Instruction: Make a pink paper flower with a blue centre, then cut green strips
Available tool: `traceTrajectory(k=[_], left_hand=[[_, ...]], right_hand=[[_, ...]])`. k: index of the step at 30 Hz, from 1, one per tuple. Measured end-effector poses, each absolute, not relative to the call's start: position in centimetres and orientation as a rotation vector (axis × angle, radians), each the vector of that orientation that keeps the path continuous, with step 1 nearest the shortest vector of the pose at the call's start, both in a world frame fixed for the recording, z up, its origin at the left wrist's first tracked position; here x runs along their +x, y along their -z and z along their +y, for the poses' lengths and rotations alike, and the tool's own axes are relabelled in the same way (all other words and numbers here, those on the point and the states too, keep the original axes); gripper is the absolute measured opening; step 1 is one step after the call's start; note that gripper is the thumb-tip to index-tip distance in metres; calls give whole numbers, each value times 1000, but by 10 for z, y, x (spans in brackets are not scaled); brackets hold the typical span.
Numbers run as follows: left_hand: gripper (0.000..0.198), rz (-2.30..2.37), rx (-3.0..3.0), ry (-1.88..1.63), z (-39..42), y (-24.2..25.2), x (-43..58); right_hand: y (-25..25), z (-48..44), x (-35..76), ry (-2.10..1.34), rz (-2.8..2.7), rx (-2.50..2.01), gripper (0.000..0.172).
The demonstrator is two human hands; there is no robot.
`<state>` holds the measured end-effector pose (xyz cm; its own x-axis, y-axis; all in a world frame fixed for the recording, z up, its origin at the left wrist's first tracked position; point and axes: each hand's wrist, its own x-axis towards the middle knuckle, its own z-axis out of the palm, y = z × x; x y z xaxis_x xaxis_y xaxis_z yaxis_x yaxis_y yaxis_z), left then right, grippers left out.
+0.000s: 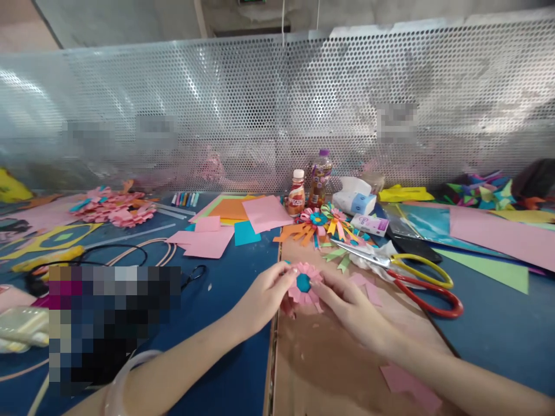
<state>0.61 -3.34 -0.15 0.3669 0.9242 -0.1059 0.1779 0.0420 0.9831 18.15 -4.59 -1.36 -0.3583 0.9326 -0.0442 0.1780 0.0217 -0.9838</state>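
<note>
The pink paper flower (pixel 303 283) was held up just above the brown board (pixel 321 358) on the bench (pixel 217 289), the left hand (pixel 267 294) pinching one side of its rim and the right hand (pixel 347 297) pinching the other. Its petals looked thin, so too hard a pinch, or the two hands pulling against each other, could have creased or torn them. The blue centre might have come away under a push if it was only lightly fixed; how it was attached could not be told. The large scissors (pixel 381 261) lay near the right hand, and a careless sideways sweep could have knocked them into the ribbon flowers (pixel 327 219). A toppled bottle, if it leaked, could have soaked the paper nearby.

The white-capped bottle (pixel 297 195) carried a label on which letters like "SCAFE" showed, probably part of Nescafe. The purple-capped bottle (pixel 319 179) had a label too blurred to read, and the printing on the small white and purple box (pixel 369 225) was likewise illegible
</note>
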Motion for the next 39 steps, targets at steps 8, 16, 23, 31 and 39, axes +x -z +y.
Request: traceTrajectory(k=[8,16,23,31,39], left_hand=[[34,1037,1329,-776,-29,2,8],[37,1093,1177,-883,-29,11,21],[36,1200,1304,-899,-32,10,36],[31,1150,1514,-772,-30,5,34],[31,1050,1449,-752,-38,5,22]], right_hand=[[21,-53,201,-1144,-1623,-1253,36],[20,-56,194,-1436,-1456,-1336,39],[24,-54,192,-1544,-1302,-1355,41],[15,-51,190,-1470,-1156,-1320,37],[0,-58,188,-1606,-1141,-1291,40]])
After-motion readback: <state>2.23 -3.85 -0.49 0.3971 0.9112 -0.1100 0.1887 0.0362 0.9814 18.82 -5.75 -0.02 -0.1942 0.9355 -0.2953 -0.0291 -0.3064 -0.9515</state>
